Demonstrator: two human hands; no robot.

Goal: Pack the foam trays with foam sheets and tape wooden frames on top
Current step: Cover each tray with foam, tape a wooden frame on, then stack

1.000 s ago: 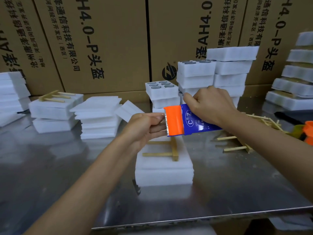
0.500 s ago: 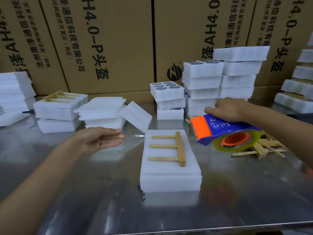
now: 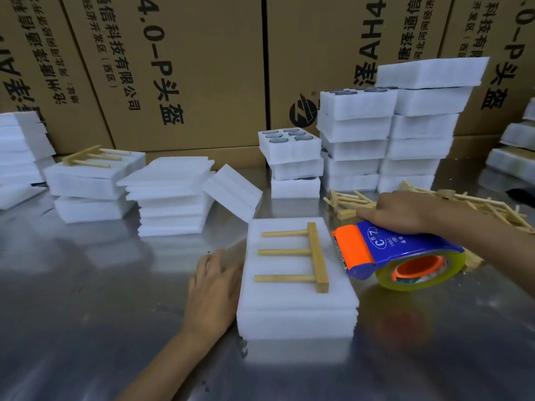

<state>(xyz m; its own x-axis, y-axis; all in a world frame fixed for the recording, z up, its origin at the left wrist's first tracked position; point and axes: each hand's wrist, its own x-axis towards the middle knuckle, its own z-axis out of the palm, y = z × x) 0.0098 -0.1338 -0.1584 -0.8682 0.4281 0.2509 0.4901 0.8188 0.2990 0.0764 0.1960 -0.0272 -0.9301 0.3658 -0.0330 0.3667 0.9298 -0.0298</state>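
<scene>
Near the table's front edge, a wooden frame [image 3: 301, 257] lies on a foam stack [image 3: 295, 299], crossbar rightward. Left hand [image 3: 212, 287] presses flat against its left side; right hand [image 3: 402, 211] grips a tape dispenser [image 3: 396, 256] just right.

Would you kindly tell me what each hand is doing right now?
Left hand: open, fingers against the foam tray's left side.
Right hand: holding the tape dispenser.
</scene>
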